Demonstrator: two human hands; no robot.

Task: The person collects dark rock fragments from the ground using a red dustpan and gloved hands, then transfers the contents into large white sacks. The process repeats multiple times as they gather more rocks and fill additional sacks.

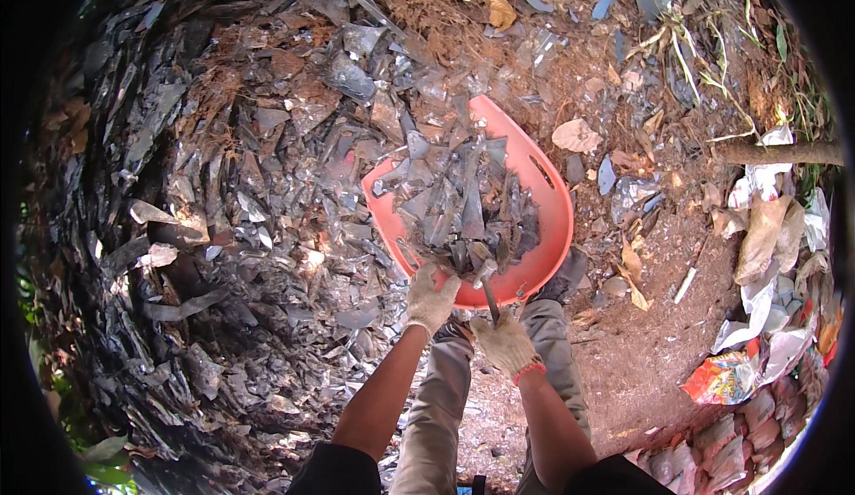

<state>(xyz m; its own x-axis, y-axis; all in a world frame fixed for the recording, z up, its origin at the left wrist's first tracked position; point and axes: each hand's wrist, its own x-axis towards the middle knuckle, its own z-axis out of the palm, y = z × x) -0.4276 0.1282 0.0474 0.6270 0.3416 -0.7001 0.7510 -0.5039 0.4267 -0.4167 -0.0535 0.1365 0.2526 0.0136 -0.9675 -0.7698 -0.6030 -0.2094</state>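
A red plastic scoop-shaped pan point(557, 219) lies in front of my feet, its open side facing away and grip slots in its side walls. Dark, glassy-looking shards point(472, 205) are piled inside it. My right hand point(505, 341), in a pale knitted glove, is closed around the handle of a small hammer point(492, 297), whose head sits over the pan's near edge. My left hand point(431, 301), gloved alike, is at the near-left rim with fingers curled over the inside. What those fingers grip is hidden.
Broken dark shards point(205, 317) cover the ground at left and ahead. On the right are a branch point(784, 153), crumpled wrappers point(726, 377), a brown bag-like bundle point(763, 237) and a thin white stick point(685, 286). My legs point(436, 415) stand close behind the pan.
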